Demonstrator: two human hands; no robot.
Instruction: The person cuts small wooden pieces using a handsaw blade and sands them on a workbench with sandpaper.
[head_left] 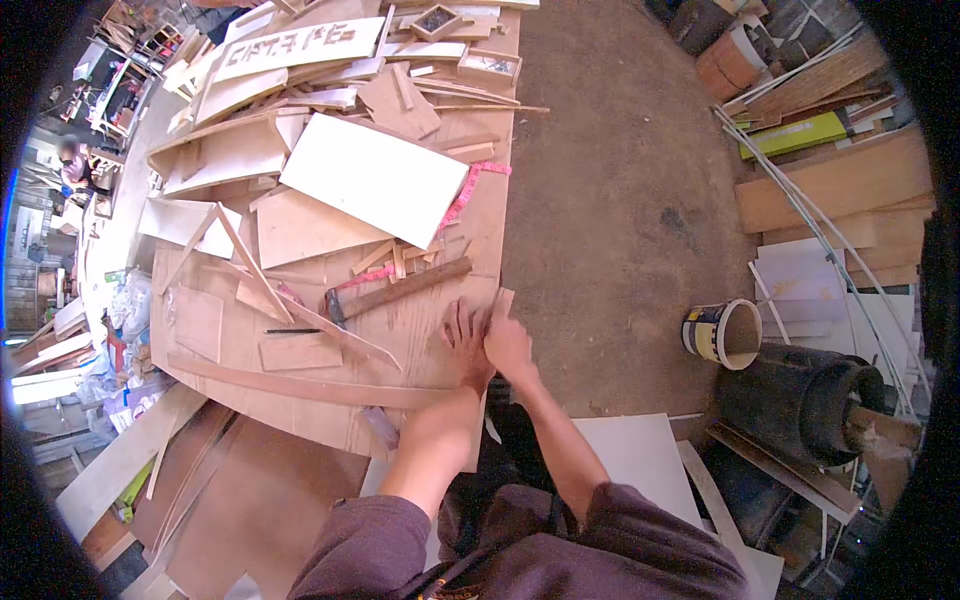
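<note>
My left hand [466, 343] lies on the plywood tabletop [420, 350] near its right edge, its fingers stretched out and a little apart. Right beside it, my right hand [509, 346] is closed on a small wood strip [505, 300], whose end sticks out beyond the fingers at the table's edge. What sits under the two hands is hidden. Just past my left hand rests a hammer [405, 290] with a wooden handle and dark head. Pink measuring tape [465, 196] trails out by a large white board [375, 180].
Wood offcuts and panels [240, 150] pile up on the table's far side. A thin curved strip [300, 382] lies along the near side. On the floor at right stand a bucket [722, 333], a black drum [800, 400] and stacked boards [830, 185]. Another person [80, 172] is far left.
</note>
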